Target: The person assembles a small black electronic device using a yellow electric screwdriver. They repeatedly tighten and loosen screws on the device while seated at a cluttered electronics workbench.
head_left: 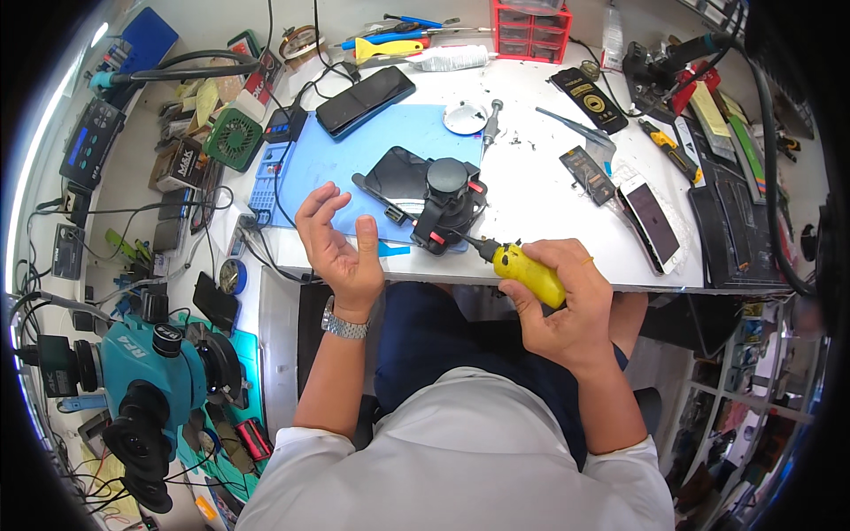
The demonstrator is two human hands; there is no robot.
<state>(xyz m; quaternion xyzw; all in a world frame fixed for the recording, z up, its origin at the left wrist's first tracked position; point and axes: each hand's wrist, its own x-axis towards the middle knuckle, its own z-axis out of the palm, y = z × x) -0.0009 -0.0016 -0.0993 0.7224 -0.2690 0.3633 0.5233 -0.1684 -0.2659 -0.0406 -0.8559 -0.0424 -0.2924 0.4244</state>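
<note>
My right hand (567,305) grips a yellow-handled screwdriver (522,268), its dark tip pointing left toward a black suction clamp (447,199). The clamp sits on a dark phone (398,173) lying on a blue work mat (354,155). My left hand (341,243) hovers open, palm up, just in front of the mat's near edge, holding nothing. A metal watch (343,326) is on that wrist.
A second dark phone (365,100) lies at the mat's back. A white phone (653,221) and dark packets (586,173) rest to the right. A teal microscope (146,372) stands lower left, a green fan (233,137) at left, red drawers (531,31) at the back.
</note>
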